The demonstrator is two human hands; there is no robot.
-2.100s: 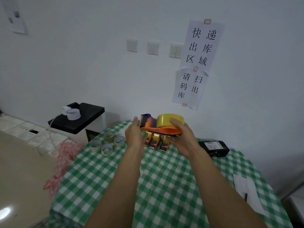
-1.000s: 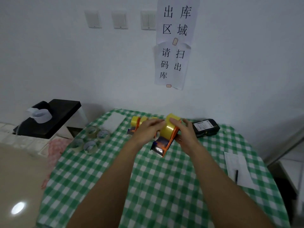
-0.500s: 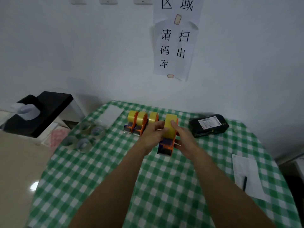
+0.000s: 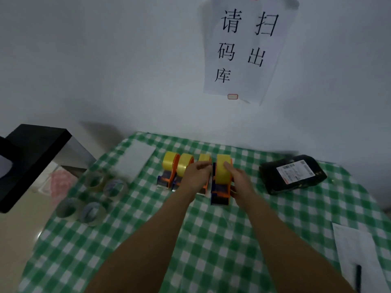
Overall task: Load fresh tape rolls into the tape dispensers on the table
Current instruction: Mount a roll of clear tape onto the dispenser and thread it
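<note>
An orange tape dispenser [image 4: 221,192] with a yellow tape roll [image 4: 222,171] in it stands on the green checked tablecloth [image 4: 211,240], at the right end of a row. Both hands hold it: my left hand [image 4: 195,176] presses its left side and my right hand [image 4: 238,179] grips its right side. Three more loaded dispensers [image 4: 176,168] stand side by side just left of it; the nearest is partly hidden behind my left hand. Several clear tape rolls [image 4: 91,197] lie at the table's left edge.
A black parcel with a white label [image 4: 293,173] lies at the right rear. White paper with a pen [image 4: 357,256] sits at the right edge. A white sheet [image 4: 136,160] lies behind the rolls. A black stand [image 4: 29,157] is off the table's left side, against the wall.
The loaded dispenser was held up in the air, then turned and brought down; it now stands on the cloth beside the other three, with both hands still on it.
</note>
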